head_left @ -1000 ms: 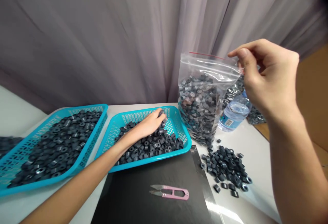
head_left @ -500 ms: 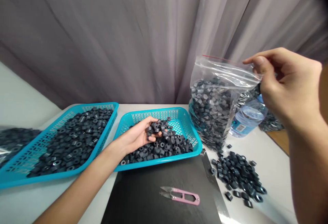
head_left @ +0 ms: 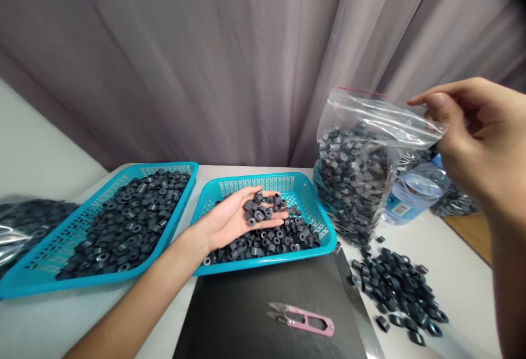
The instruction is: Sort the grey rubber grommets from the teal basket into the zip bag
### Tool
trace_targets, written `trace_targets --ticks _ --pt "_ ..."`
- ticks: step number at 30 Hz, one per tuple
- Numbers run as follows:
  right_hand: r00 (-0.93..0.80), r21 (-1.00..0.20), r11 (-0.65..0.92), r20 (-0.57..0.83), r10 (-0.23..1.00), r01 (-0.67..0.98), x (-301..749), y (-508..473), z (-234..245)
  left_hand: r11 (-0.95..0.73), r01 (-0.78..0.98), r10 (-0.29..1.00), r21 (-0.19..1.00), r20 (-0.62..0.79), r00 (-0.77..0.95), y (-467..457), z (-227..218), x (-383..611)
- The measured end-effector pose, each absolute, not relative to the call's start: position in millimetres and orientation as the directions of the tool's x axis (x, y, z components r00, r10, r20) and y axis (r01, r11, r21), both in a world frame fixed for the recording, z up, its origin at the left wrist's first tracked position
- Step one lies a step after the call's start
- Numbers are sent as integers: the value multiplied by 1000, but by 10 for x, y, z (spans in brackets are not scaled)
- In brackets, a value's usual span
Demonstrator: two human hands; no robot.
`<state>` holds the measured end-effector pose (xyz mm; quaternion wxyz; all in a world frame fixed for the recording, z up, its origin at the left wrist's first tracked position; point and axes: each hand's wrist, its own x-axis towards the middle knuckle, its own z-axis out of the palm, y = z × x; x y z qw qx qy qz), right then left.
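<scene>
The small rings are dark grey, short and thick, with a round hole through the middle, and some shine a little. A small heap of them lies on the left hand, whose palm is turned up and fingers are spread. Under this hand is a blue basket with many similar rings. To its right, the right hand pinches the upper corner of a clear bag, also well filled with rings.
</scene>
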<state>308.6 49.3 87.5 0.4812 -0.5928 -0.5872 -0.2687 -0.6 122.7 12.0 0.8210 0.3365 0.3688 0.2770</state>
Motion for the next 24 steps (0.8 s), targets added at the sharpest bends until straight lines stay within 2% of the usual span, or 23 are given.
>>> trace_targets --ticks 6,15,24 --pt "176 -265 141 874 453 954 3106 489 851 617 -198 676 762 -385 628 1167 127 31" --pt "169 -262 147 872 459 954 3114 502 839 549 -206 706 810 -318 633 1127 110 28" --pt "167 -265 154 871 462 952 3115 510 838 561 -253 695 788 -282 662 1080 146 55"
